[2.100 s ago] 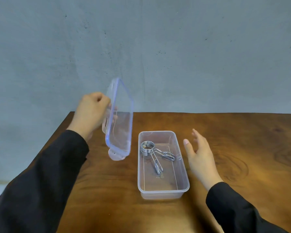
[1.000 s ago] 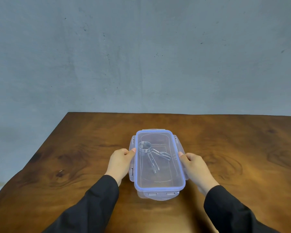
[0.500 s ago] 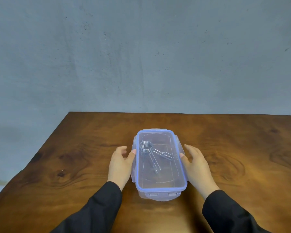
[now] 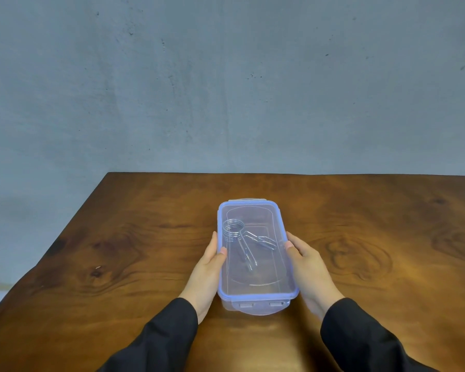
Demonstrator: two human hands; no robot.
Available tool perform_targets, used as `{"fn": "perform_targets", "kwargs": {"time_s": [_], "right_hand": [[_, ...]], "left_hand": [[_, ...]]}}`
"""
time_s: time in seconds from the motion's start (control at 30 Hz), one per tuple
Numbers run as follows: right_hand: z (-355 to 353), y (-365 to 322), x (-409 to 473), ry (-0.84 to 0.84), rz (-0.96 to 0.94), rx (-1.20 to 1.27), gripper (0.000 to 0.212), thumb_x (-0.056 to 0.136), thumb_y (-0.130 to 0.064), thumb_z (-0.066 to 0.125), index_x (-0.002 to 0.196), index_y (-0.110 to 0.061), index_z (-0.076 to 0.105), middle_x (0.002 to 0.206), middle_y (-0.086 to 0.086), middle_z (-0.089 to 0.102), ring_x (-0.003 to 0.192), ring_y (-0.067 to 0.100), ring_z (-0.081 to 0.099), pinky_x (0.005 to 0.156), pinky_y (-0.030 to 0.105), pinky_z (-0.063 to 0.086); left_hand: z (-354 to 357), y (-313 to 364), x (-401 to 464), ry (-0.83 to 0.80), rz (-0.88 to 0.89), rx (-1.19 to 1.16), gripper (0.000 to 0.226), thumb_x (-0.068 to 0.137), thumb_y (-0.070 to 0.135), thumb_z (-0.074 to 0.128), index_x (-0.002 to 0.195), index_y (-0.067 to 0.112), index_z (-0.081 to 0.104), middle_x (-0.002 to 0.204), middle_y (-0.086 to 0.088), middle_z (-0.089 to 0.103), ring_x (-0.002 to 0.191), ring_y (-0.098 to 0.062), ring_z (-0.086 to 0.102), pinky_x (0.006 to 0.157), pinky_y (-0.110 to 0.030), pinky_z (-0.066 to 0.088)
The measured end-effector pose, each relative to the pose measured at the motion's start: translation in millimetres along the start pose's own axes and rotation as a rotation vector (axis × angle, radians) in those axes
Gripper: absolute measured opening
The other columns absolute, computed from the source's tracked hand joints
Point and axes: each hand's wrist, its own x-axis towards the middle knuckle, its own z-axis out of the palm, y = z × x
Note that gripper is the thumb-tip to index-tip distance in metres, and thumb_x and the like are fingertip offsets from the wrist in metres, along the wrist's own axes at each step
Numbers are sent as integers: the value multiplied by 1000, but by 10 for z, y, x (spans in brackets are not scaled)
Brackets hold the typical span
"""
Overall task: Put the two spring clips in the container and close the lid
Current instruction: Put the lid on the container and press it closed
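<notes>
The left hand is pressing flat against the left long side of the container, fingers held together along its wall and the thumb tip lying on the lid's rim. The right hand is mirroring it on the right long side, fingers together against the wall and the thumb tip touching the rim; neither hand is pinching anything. Both arms are showing black sleeves reaching in from the near edge of the table. The lid, clear with a blue rim, is sitting level on top of the container, and its side flaps are lying down along the walls under the hands; whether they are latched cannot be told. The end flap at the near side is hanging down. The spring clips are lying inside, toward the far left of the container, coils together and handles splaying toward the near right. The container is resting near the middle of the table, closer to the near edge. A grey wall is standing behind the far edge.
</notes>
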Motion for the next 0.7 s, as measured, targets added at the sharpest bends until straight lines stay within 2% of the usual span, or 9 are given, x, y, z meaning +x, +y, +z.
{"fn": "perform_targets", "kwargs": {"time_s": [0.07,0.23,0.33,0.4,0.47,0.5,0.57,0.63,0.7], "right_hand": [[9,25,8,1,7,18,35,108,-28,38,124,-39,68,108,-16,76,98,9,73,71,28,61],[41,25,-12,7,19,30,37,109,-28,34,124,-40,67,108,-15,77,96,7,73,77,33,62],[36,17,-26,6,12,40,36,109,-31,36,129,-41,64,111,-17,75,97,5,72,77,31,62],[38,-5,-54,-4,17,35,37,107,-34,39,140,-38,56,126,-16,69,108,5,68,81,29,59],[14,-41,-49,39,-6,-92,47,106,-37,41,152,-32,40,153,-9,48,132,11,51,97,29,48],[-13,-89,-23,72,-72,-212,53,105,-38,43,156,-28,33,161,-7,35,142,14,40,105,29,39],[-61,-242,102,105,-275,-441,56,104,-37,46,156,-22,32,164,-4,29,148,15,30,110,25,27],[-45,-412,300,31,-420,-585,53,103,-36,49,153,-19,40,157,-2,42,144,15,37,111,25,30],[44,-523,565,-108,-475,-779,56,103,-41,46,154,-19,37,161,-1,36,148,16,31,119,35,24]], "left_hand": [[-3,-21,11,2,-3,-12,53,104,37,47,152,49,29,143,28,52,127,-2,55,111,-39,45],[11,-42,16,10,-12,-33,54,105,37,46,153,48,26,141,27,53,129,-6,55,112,-40,45],[-13,-36,11,-13,-4,26,55,104,40,44,154,48,22,141,30,50,125,-1,55,106,-30,48],[-45,-24,17,-31,-2,107,59,103,47,42,155,48,14,147,27,45,130,-2,51,103,-24,48],[-63,9,14,7,44,297,64,100,57,39,155,51,7,165,20,20,148,-11,29,116,-34,37],[-67,26,-1,33,109,439,63,100,58,38,154,52,6,166,23,6,153,-7,11,123,-40,25],[-38,64,-80,2,298,742,60,100,55,40,151,50,10,159,32,-6,142,18,-17,125,-35,-1],[2,58,-143,-138,488,1094,70,93,67,36,155,41,16,162,26,-6,140,18,-22,123,-33,-11],[-6,-10,-144,-221,607,1336,87,85,79,36,158,33,22,166,15,-5,148,5,-21,123,-37,-14]]}}
